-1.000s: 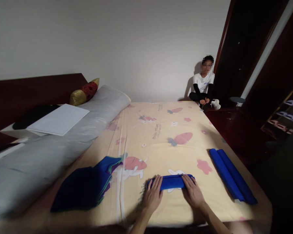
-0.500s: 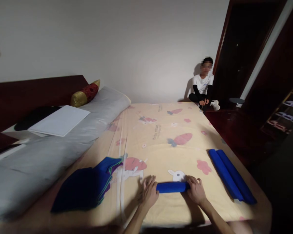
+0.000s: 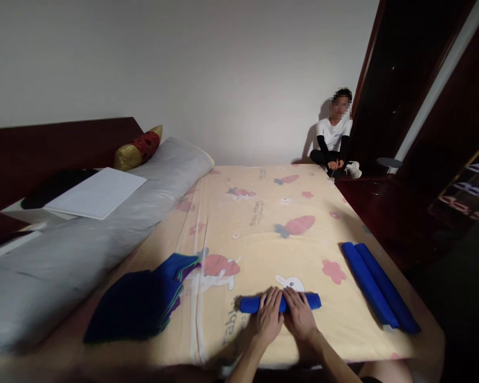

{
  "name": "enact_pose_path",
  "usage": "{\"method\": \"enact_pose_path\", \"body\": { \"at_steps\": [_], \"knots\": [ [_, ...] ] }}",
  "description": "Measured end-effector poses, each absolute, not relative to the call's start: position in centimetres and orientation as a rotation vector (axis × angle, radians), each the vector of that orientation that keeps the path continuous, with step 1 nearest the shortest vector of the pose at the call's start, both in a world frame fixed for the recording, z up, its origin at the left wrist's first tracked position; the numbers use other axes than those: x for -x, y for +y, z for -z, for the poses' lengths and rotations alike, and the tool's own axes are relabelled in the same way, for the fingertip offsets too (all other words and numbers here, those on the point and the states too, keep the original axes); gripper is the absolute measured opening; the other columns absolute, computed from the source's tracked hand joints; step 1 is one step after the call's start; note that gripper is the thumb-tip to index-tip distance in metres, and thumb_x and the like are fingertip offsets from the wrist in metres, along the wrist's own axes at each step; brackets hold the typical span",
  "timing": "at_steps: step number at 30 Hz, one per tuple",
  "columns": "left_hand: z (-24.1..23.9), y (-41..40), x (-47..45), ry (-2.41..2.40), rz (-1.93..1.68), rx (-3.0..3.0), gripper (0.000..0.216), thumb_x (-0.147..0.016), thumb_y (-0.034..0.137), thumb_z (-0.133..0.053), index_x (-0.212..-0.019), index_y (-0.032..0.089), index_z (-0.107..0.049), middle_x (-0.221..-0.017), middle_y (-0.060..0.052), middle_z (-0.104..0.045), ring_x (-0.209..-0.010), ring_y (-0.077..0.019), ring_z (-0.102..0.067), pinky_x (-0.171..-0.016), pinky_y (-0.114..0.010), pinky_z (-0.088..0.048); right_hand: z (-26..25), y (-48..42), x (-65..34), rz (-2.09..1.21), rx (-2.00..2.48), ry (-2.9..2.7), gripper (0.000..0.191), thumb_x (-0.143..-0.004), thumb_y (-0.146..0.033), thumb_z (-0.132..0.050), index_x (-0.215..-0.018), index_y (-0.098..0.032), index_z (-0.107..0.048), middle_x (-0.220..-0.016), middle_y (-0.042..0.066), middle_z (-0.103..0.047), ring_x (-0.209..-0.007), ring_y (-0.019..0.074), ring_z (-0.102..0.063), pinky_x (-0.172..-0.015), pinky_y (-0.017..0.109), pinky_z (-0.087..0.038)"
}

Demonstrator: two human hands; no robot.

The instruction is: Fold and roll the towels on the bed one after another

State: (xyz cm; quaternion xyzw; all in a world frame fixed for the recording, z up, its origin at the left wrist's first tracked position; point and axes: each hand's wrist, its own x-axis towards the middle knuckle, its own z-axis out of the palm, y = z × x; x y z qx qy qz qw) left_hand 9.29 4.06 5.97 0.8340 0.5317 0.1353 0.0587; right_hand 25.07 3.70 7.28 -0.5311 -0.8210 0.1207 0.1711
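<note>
A rolled blue cloth (image 3: 314,301) lies crosswise on the bed near its front edge. My left hand (image 3: 269,314) lies over the middle of the roll with its fingers stretched across the top. Right beside it, my right hand (image 3: 300,313) rests on the roll the same way, fingers extended and slightly apart. Both ends of the roll stick out past my hands. To the left is a loose stack of dark blue cloths (image 3: 133,303) with green and purple edges. Two more blue cloth rolls (image 3: 369,284) lie side by side near the bed's right edge.
The bed (image 3: 255,244) has a cream sheet printed with rabbits and carrots. A grey covered bolster (image 3: 115,239) runs along the left, with a white board (image 3: 98,192) on it. A person (image 3: 334,135) sits beyond the far right corner, near a stool (image 3: 389,162).
Both hands have moved inward from the two ends of the roll to its middle and now lie on top of it. The stack and the other rolls stay in place.
</note>
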Motion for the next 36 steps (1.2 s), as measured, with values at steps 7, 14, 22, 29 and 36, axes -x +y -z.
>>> {"method": "enact_pose_path", "body": {
  "at_steps": [7, 14, 22, 29, 36],
  "knots": [
    [-6.6, 4.3, -7.2, 1.555, -0.429, -2.678, 0.070, -0.079, 0.018, -0.049, -0.148, 0.020, -0.034, -0.153, -0.005, -0.040, -0.142, -0.0231, -0.034, -0.116, -0.044, -0.031, -7.2, 4.1, -27.1, -0.272, 1.385, -2.368, 0.066, -0.079, -0.020, -0.048, -0.145, -0.016, -0.042, -0.146, 0.013, -0.047, -0.137, 0.0263, -0.040, -0.112, 0.047, -0.030],
    [-7.5, 3.7, -0.4, 1.729, -0.343, -2.641, 0.060, -0.087, 0.031, -0.053, -0.145, 0.022, -0.039, -0.149, -0.009, -0.045, -0.140, -0.0259, -0.037, -0.114, -0.047, -0.026, -6.4, 3.4, -33.2, -0.202, 1.410, -2.319, 0.056, -0.090, -0.024, -0.044, -0.146, -0.022, -0.039, -0.145, 0.011, -0.049, -0.134, 0.0236, -0.045, -0.107, 0.043, -0.035],
    [-7.2, 5.0, 0.8, 1.752, -0.290, -2.647, 0.050, -0.086, 0.020, -0.055, -0.135, 0.024, -0.050, -0.143, -0.008, -0.053, -0.135, -0.0228, -0.044, -0.107, -0.043, -0.034, -7.6, 4.4, -33.5, -0.294, 1.502, -2.291, 0.052, -0.083, -0.019, -0.050, -0.134, -0.021, -0.054, -0.133, 0.012, -0.061, -0.124, 0.0259, -0.054, -0.103, 0.044, -0.037],
    [-8.0, 4.4, 2.8, 1.818, -0.364, -2.597, 0.047, -0.080, 0.011, -0.055, -0.125, 0.024, -0.058, -0.133, -0.008, -0.061, -0.128, -0.0267, -0.051, -0.108, -0.049, -0.035, -13.3, 4.7, -35.0, -0.622, 1.543, -2.180, 0.042, -0.073, -0.018, -0.052, -0.113, -0.020, -0.066, -0.111, 0.010, -0.072, -0.100, 0.0262, -0.066, -0.089, 0.040, -0.047],
    [-6.3, 3.3, -1.3, 1.791, -0.497, -2.378, 0.036, -0.077, 0.025, -0.059, -0.113, 0.026, -0.063, -0.116, -0.006, -0.069, -0.116, -0.0309, -0.059, -0.103, -0.048, -0.045, -28.3, 3.2, -34.4, -0.780, 1.343, -2.102, 0.032, -0.079, -0.033, -0.065, -0.108, -0.019, -0.064, -0.092, 0.004, -0.071, -0.076, 0.0179, -0.062, -0.069, 0.027, -0.048]
  ]
}}
